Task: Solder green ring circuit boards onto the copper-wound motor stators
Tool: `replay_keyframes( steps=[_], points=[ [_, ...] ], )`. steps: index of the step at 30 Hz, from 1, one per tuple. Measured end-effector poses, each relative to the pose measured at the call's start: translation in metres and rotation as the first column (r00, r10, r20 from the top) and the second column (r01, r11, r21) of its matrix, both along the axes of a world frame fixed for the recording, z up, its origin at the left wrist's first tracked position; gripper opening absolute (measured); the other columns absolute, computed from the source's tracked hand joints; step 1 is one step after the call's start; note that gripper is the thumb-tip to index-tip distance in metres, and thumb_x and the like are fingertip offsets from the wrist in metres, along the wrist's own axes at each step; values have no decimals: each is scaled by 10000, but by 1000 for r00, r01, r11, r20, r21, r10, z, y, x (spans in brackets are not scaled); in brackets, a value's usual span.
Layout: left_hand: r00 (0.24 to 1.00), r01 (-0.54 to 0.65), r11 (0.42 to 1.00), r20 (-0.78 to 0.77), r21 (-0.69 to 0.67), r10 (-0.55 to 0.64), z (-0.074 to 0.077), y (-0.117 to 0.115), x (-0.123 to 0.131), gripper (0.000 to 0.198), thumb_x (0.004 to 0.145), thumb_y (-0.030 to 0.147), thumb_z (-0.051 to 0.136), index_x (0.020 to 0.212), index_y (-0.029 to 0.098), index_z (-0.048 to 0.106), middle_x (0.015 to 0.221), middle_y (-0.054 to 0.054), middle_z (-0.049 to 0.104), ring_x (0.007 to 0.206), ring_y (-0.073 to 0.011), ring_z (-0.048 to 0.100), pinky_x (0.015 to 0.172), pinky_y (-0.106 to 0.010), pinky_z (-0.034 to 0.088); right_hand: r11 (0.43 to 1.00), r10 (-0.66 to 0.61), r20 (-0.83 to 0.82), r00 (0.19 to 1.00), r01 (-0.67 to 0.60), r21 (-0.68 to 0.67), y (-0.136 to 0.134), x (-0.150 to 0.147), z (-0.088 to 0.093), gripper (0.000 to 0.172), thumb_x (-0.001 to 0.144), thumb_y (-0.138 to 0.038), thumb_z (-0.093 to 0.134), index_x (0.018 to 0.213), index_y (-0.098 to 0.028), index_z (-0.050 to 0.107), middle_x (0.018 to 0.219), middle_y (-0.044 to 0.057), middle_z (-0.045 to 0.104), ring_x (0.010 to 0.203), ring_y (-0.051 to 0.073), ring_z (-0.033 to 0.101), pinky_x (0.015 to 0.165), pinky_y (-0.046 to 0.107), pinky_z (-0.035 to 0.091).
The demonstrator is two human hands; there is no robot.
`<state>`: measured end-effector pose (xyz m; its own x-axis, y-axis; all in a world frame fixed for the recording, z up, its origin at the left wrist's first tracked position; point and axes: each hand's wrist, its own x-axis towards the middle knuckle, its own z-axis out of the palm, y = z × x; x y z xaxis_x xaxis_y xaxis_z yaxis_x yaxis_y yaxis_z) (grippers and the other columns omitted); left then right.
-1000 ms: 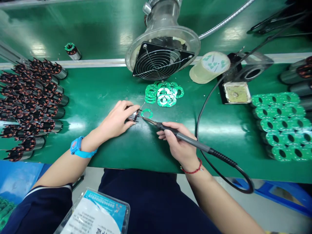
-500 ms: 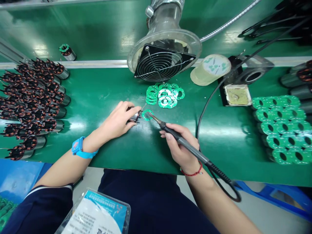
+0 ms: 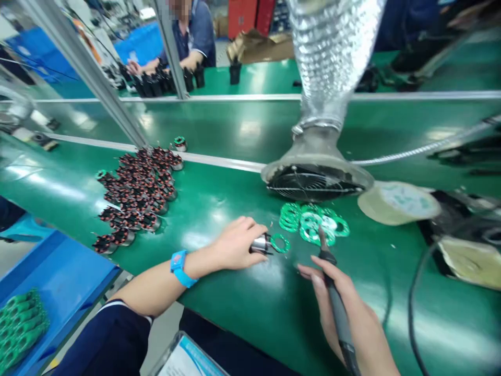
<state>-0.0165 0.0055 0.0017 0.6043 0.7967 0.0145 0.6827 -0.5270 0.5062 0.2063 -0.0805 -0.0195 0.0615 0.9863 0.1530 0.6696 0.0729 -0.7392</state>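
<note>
My left hand [image 3: 238,244] is closed around a motor stator [image 3: 260,244], a metal cylinder lying on its side on the green bench. Just right of the stator's end is a green ring-shaped circuit board [image 3: 280,243]; whether the two are joined I cannot tell. My right hand [image 3: 348,303] grips a soldering iron [image 3: 335,297] by its dark handle. The iron's tip points up and away, in front of a pile of green ring boards [image 3: 313,223], apart from the stator.
Many stators [image 3: 136,190] stand grouped at the left. A fume extractor hood [image 3: 317,172] hangs over the ring boards. Tape roll [image 3: 399,202] and a soldering sponge tray [image 3: 469,261] sit at the right, beside the iron's cable [image 3: 410,303]. A person [image 3: 195,39] sits across the bench.
The view has swung up and to the left, so the far bench shows. The iron's tip has moved away from the ring board at the stator. My left hand still holds the stator.
</note>
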Motion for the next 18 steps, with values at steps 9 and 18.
replay_keyframes(
  steps=[9,18],
  points=[
    [969,-5,854,207,-521,133,4,-10,9,711,669,560,772,1213,181,516,1123,-105,667,985,-265,648,800,-345,511,983,-176,-279,944,155,-97,22,-26,3,534,775,-577,625,1166,-222,551,913,85,757,806,264,722,720,369,565],
    [956,264,952,171,-154,-237,-10,-6,7,768,871,418,609,1501,155,260,1366,-180,560,1224,-313,559,1031,-419,426,982,-158,-323,933,115,-150,35,-19,-3,545,752,-637,608,1114,-231,577,806,57,710,697,272,692,664,396,567]
  ],
)
